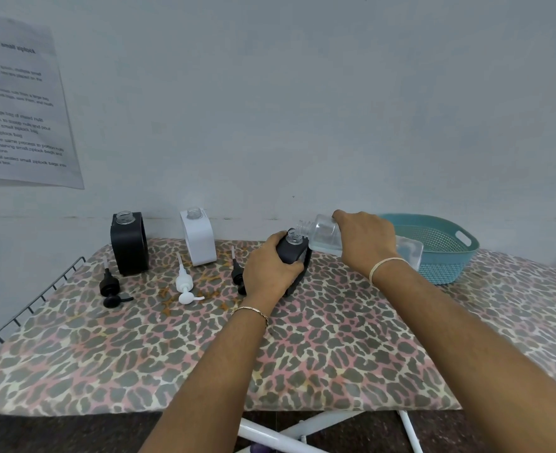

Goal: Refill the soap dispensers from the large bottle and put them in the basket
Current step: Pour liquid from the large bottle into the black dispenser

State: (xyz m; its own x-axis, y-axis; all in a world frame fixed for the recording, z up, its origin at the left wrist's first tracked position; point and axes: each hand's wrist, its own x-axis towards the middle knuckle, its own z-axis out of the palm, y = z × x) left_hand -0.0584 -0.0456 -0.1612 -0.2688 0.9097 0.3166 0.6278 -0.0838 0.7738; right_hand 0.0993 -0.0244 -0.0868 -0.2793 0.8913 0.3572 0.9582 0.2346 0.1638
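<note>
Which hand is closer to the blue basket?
Right. The right hand, holding the tilted clear bottle, is just left of the basket. The left hand grips the black dispenser, farther left.

Pump heads (185,282) and dispensers (129,243) crowd the board's far left.

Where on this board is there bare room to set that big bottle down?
Bare: the board's near strip, in front of the left black pump and white pump, and the patch before the basket. Crowded: the back, with the black dispenser, white dispenser, and the left hand holding a third dispenser beside the bottle.
</note>
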